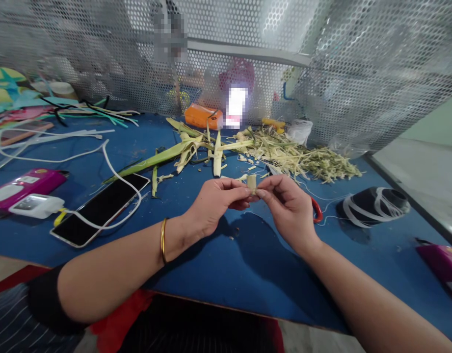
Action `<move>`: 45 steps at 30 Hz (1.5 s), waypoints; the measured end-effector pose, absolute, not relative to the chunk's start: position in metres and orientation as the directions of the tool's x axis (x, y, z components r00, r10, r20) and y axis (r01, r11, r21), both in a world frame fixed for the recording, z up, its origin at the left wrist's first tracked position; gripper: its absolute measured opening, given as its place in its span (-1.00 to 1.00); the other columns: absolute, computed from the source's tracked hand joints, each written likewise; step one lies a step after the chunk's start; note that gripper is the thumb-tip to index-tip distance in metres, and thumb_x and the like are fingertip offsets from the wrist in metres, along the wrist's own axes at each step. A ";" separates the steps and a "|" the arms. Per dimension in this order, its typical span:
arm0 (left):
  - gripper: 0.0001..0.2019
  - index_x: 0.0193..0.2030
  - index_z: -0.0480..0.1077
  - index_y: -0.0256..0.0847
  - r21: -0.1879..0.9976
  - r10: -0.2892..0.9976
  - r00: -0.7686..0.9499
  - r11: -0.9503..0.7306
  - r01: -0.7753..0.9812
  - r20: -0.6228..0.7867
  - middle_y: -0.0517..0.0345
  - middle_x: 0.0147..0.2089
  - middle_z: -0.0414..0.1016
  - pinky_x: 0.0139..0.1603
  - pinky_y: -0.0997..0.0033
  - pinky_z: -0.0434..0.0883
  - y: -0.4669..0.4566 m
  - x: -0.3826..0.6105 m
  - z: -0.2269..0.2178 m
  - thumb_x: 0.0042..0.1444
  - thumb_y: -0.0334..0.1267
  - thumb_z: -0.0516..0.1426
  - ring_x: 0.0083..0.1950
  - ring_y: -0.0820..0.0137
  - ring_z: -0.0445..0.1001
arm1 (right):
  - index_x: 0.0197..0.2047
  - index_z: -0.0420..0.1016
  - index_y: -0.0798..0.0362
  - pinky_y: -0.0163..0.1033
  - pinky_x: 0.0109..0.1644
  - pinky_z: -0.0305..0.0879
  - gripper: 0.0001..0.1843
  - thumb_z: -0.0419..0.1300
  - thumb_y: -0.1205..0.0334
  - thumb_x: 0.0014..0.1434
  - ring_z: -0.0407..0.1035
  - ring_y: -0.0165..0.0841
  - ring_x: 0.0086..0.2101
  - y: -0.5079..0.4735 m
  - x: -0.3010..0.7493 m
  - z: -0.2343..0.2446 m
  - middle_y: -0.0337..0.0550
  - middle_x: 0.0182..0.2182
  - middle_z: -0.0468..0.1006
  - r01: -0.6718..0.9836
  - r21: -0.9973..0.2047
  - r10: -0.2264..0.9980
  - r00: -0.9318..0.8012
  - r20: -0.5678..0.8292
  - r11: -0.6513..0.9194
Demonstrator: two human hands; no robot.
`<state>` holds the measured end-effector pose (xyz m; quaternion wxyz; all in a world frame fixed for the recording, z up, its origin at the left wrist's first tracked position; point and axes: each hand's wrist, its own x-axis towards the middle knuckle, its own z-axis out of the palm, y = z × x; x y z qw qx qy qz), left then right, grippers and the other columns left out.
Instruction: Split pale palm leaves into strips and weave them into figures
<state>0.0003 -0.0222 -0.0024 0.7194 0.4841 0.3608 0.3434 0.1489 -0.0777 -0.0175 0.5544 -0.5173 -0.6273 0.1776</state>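
Between the fingertips of both hands stands a short, pale green strip of plant leaf [251,182]. My left hand [214,205] pinches it from the left, thumb on the near side. From the right, my right hand [292,211] closes thumb and forefinger on its lower edge. Both hands are above the blue table [226,279]. A red handle [316,210], apparently of scissors, shows partly behind my right hand. Past the fingertips lie a cut pale stalk [217,159] and a long green leaf [159,158]. A heap of shredded plant strips [299,154] spreads behind my right hand.
At right stands a black cone of white thread [375,206], its loose thread trailing left. A phone [100,211] with a white cable [133,181] lies left, beside a magenta device [30,185]. An orange packet [202,116] and a lit screen [236,105] stand before the perforated metal screen [111,54].
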 end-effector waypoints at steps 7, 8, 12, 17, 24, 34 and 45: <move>-0.88 -0.50 0.46 -0.26 0.880 0.756 0.590 0.449 -0.154 -0.283 0.18 -0.50 0.48 -0.39 0.50 0.33 -0.019 -0.003 -0.003 -0.09 -0.28 0.28 -0.45 0.51 0.41 | -0.24 0.48 -0.05 -0.23 -0.18 0.37 -0.87 0.17 0.38 0.23 0.44 -0.35 -0.29 -0.079 0.156 -0.015 -0.20 -0.32 0.54 0.707 -0.469 0.716 -0.074 0.694 0.529; -0.89 -0.50 0.46 -0.26 0.870 0.745 0.599 0.468 -0.155 -0.294 0.17 -0.49 0.48 -0.40 0.50 0.34 -0.020 -0.004 -0.003 -0.09 -0.29 0.28 -0.44 0.50 0.42 | -0.25 0.49 -0.06 -0.22 -0.18 0.37 -0.87 0.17 0.37 0.23 0.45 -0.34 -0.29 -0.080 0.156 -0.016 -0.20 -0.33 0.54 0.709 -0.473 0.716 -0.065 0.695 0.523; -0.90 -0.48 0.48 -0.27 0.848 0.737 0.611 0.493 -0.192 -0.290 0.12 -0.47 0.48 -0.39 0.45 0.40 -0.020 -0.003 -0.003 -0.05 -0.29 0.24 -0.42 0.46 0.44 | -0.27 0.52 -0.08 -0.19 -0.21 0.39 -0.87 0.18 0.35 0.23 0.46 -0.32 -0.30 -0.081 0.156 -0.016 -0.19 -0.34 0.56 0.706 -0.496 0.725 -0.038 0.687 0.506; -0.86 -0.49 0.46 -0.29 0.894 0.767 0.582 0.424 -0.143 -0.270 0.17 -0.50 0.46 -0.40 0.48 0.42 -0.021 -0.001 -0.005 -0.03 -0.26 0.26 -0.48 0.50 0.42 | -0.30 0.55 -0.06 -0.21 -0.24 0.40 -0.85 0.18 0.35 0.22 0.47 -0.33 -0.31 -0.081 0.155 -0.014 -0.18 -0.34 0.56 0.700 -0.493 0.738 -0.072 0.671 0.517; -0.89 -0.47 0.47 -0.27 0.995 0.899 0.437 0.076 -0.066 -0.040 0.22 -0.53 0.46 -0.35 0.49 0.43 -0.026 0.001 -0.002 0.01 -0.29 0.25 -0.47 0.52 0.42 | -0.32 0.53 -0.03 -0.22 -0.25 0.38 -0.92 0.25 0.35 0.17 0.44 -0.36 -0.36 -0.083 0.150 -0.012 -0.25 -0.40 0.55 0.630 -0.634 0.783 0.066 0.619 0.448; -0.92 -0.44 0.50 -0.26 0.995 0.914 0.407 0.035 -0.089 0.004 0.20 -0.49 0.49 -0.31 0.48 0.44 -0.027 0.002 -0.004 -0.02 -0.29 0.25 -0.44 0.51 0.44 | -0.38 0.49 -0.03 -0.23 -0.28 0.35 -0.87 0.24 0.38 0.17 0.40 -0.37 -0.39 -0.083 0.150 -0.012 -0.26 -0.43 0.52 0.655 -0.611 0.772 0.067 0.632 0.444; -0.93 -0.38 0.54 -0.27 0.995 0.891 0.442 -0.079 -0.068 0.101 0.15 -0.42 0.58 -0.26 0.46 0.47 -0.029 0.001 -0.003 0.00 -0.33 0.23 -0.40 0.48 0.50 | -0.43 0.48 0.03 -0.23 -0.30 0.37 -0.90 0.27 0.36 0.10 0.44 -0.35 -0.39 -0.084 0.148 -0.006 -0.23 -0.45 0.57 0.539 -0.790 0.854 0.225 0.468 0.291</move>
